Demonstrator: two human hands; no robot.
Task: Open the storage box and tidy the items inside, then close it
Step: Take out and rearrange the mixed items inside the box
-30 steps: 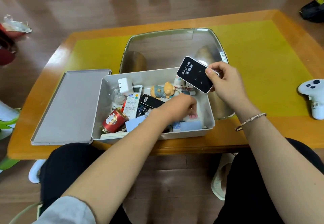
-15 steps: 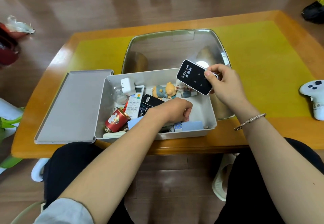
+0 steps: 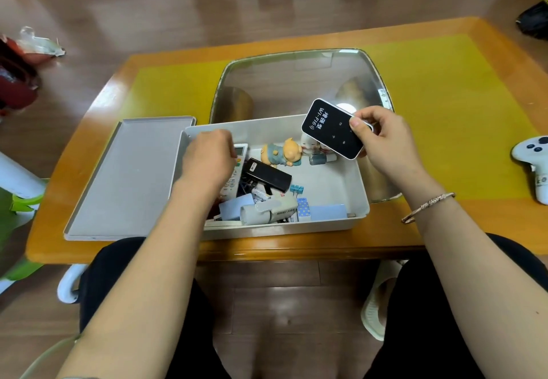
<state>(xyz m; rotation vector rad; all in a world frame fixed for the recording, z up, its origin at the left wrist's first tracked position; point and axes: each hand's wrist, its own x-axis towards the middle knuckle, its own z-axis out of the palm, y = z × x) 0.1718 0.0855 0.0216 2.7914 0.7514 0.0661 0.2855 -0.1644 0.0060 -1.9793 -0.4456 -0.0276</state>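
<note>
The open grey storage box stands at the table's near edge, its lid lying flat to its left. My right hand pinches a black Wi-Fi device above the box's back right corner. My left hand reaches into the back left of the box with fingers curled downward, covering what lies under it. Inside lie a white remote, a black power bank, a pig figurine, a mini fan, blue clips and a small bottle.
A clear glass tray sits right behind the box on the yellow-topped wooden table. A white game controller lies at the far right. My knees are under the table's near edge. Shoes and bags are on the floor beyond.
My left hand has moved from the box's front middle to its back left corner, uncovering the mini fan and clips and hiding the white charger and red can. The right hand keeps holding the Wi-Fi device.
</note>
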